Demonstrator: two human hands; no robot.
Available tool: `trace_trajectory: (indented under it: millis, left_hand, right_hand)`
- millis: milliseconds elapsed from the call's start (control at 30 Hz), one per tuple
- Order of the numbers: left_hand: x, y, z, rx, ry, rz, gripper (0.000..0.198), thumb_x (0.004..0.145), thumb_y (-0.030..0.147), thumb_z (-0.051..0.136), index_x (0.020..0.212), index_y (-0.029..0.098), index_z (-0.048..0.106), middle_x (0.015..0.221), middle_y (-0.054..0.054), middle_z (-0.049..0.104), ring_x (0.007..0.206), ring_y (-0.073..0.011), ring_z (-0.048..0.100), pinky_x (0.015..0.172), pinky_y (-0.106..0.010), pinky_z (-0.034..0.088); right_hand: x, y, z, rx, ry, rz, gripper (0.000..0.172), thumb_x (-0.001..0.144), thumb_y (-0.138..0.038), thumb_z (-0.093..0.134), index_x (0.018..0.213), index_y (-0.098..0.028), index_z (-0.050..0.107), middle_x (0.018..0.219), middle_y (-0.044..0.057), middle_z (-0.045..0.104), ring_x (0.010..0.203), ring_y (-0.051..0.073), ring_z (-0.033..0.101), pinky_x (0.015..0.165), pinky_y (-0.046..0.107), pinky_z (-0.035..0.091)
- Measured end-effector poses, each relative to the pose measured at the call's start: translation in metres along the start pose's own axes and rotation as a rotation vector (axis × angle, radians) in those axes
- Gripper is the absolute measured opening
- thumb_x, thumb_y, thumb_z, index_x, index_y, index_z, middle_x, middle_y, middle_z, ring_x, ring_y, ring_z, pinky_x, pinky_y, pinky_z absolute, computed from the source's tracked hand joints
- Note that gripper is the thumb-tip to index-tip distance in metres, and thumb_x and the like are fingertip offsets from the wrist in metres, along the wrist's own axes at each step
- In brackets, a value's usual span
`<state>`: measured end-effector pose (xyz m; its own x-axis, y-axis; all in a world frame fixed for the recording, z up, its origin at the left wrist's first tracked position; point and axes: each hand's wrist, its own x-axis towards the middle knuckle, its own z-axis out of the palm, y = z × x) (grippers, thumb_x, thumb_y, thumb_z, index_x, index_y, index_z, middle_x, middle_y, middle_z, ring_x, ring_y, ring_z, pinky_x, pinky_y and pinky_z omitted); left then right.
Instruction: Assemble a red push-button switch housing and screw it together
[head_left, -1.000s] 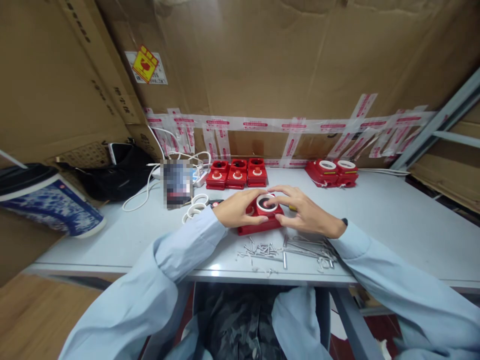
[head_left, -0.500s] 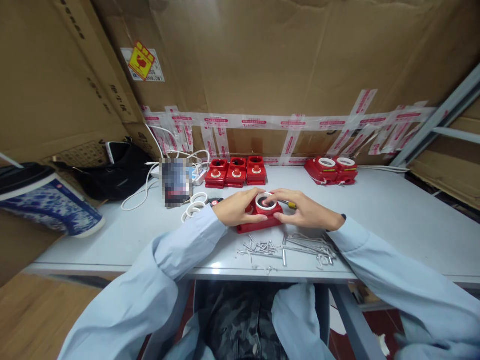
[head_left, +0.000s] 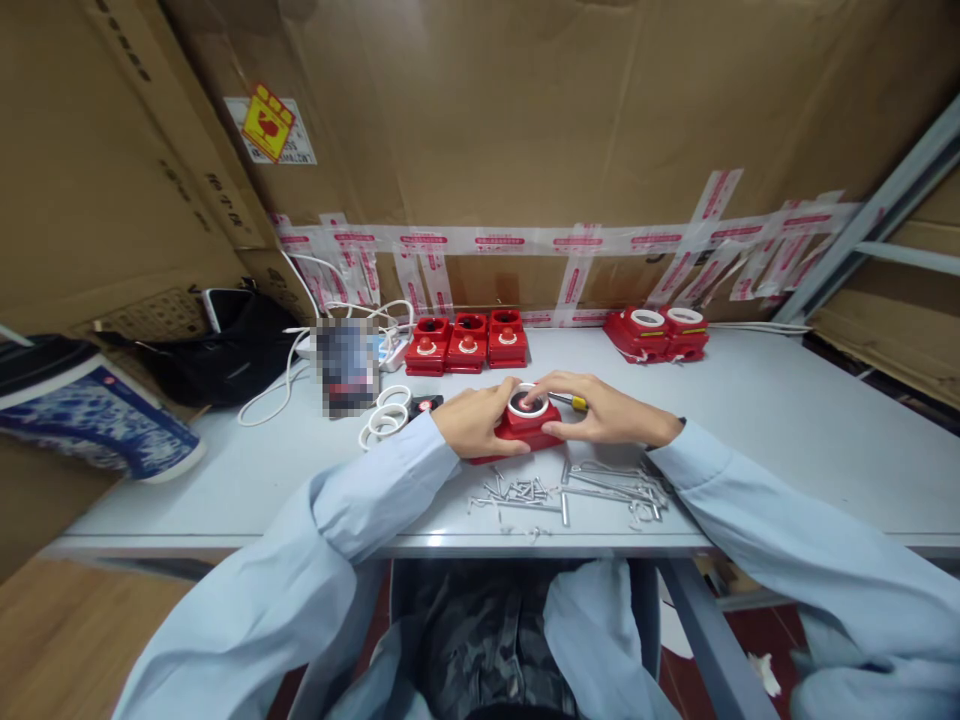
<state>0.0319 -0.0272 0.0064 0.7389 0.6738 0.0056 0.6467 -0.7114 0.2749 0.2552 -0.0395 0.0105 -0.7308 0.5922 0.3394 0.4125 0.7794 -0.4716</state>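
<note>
A red plastic housing (head_left: 531, 437) with a white ring (head_left: 544, 411) around its dark round opening lies on the table before me. My left hand (head_left: 480, 420) grips its left side, thumb along the front. From the other side my right hand (head_left: 600, 408) holds it, thumb against the front right and a fingertip pressed inside the ring. Just behind the right fingers lies a tool with a yellow-and-black handle (head_left: 578, 403), partly covered. Loose screws (head_left: 517, 490) and several metal rods (head_left: 611, 485) are spread in front of the housing.
Loose white rings (head_left: 388, 420) and a small black part (head_left: 424, 405) lie left. Behind stand three red housings (head_left: 467, 345); two ringed ones (head_left: 656, 335) stand back right. A blurred-out device (head_left: 347, 365), white cables (head_left: 281, 395), black bag (head_left: 217, 345) and patterned cup (head_left: 105, 415) occupy the left.
The view has shifted slightly. My left fingers have drawn back a little from the ring, and more of the yellow-handled tool shows. Both hands stay on the housing.
</note>
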Motion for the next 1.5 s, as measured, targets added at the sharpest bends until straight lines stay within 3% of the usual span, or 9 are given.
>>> trace_trajectory:
  millis: [133,433,633,1033,1167,1300,1400,1500]
  left_hand:
    - [0.004,-0.001,-0.003,0.054,-0.04,-0.047,0.061,0.071,0.059,0.059,0.108,0.015,0.038,0.092,-0.012,0.063,0.085,-0.0301,0.062,0.068,-0.034,0.043]
    - [0.002,-0.013,-0.011,-0.139,-0.134,0.034,0.056,0.062,0.051,0.07,0.096,0.02,0.038,0.09,-0.004,0.056,0.08,-0.0212,0.056,0.067,-0.028,0.04]
    - [0.002,-0.01,-0.013,-0.136,-0.146,0.003,0.057,0.062,0.053,0.069,0.094,0.02,0.035,0.088,-0.003,0.054,0.079,-0.021,0.054,0.066,-0.029,0.039]
    - [0.003,-0.009,-0.012,-0.118,-0.168,-0.01,0.058,0.061,0.054,0.068,0.094,0.021,0.034,0.084,-0.002,0.055,0.075,-0.0204,0.055,0.063,-0.027,0.039]
    - [0.004,-0.009,-0.013,-0.178,-0.182,-0.004,0.057,0.06,0.048,0.07,0.095,0.021,0.034,0.094,-0.005,0.058,0.084,-0.0224,0.057,0.071,-0.029,0.041]
    - [0.005,-0.008,-0.014,-0.172,-0.186,-0.026,0.057,0.059,0.046,0.072,0.094,0.022,0.034,0.092,-0.004,0.058,0.083,-0.0222,0.057,0.069,-0.029,0.041]
    - [0.004,-0.007,-0.014,-0.179,-0.19,-0.034,0.057,0.059,0.045,0.073,0.093,0.022,0.034,0.09,-0.002,0.058,0.082,-0.0214,0.057,0.068,-0.028,0.04]
    - [0.004,-0.007,-0.014,-0.178,-0.184,-0.031,0.057,0.059,0.045,0.073,0.092,0.022,0.033,0.09,-0.002,0.058,0.08,-0.0211,0.057,0.067,-0.028,0.04]
  right_hand:
    - [0.001,0.0,0.0,-0.001,0.006,0.004,0.037,0.079,-0.028,0.063,0.116,-0.023,0.06,0.115,0.007,0.062,0.105,0.02,0.057,0.096,0.036,0.041]
    - [-0.001,-0.013,0.006,-0.032,0.025,0.067,0.048,0.076,-0.044,0.068,0.118,-0.024,0.06,0.108,0.008,0.064,0.097,0.02,0.059,0.09,0.038,0.044]
    - [-0.002,-0.007,0.008,0.081,0.029,0.064,0.053,0.072,-0.042,0.072,0.121,-0.024,0.059,0.113,0.006,0.065,0.101,0.019,0.059,0.091,0.033,0.045]
    - [-0.001,-0.011,0.005,0.046,-0.012,0.099,0.057,0.071,-0.046,0.071,0.122,-0.024,0.057,0.117,0.006,0.065,0.105,0.019,0.061,0.093,0.033,0.045]
    - [-0.003,-0.011,-0.007,-0.001,0.035,0.167,0.073,0.066,-0.05,0.073,0.129,-0.024,0.047,0.118,0.007,0.064,0.106,0.022,0.06,0.093,0.038,0.045]
    - [-0.014,0.001,-0.029,-0.198,0.179,0.363,0.051,0.072,-0.053,0.065,0.107,-0.017,0.06,0.104,0.011,0.067,0.096,0.024,0.063,0.085,0.038,0.047]
    - [-0.023,0.02,-0.036,-0.36,-0.025,0.565,0.054,0.068,-0.055,0.065,0.105,-0.015,0.064,0.096,0.012,0.068,0.088,0.027,0.063,0.075,0.038,0.048]
    - [-0.028,0.036,-0.033,-0.432,-0.199,0.61,0.045,0.068,-0.052,0.065,0.094,-0.016,0.067,0.09,0.011,0.068,0.083,0.026,0.063,0.069,0.034,0.047]
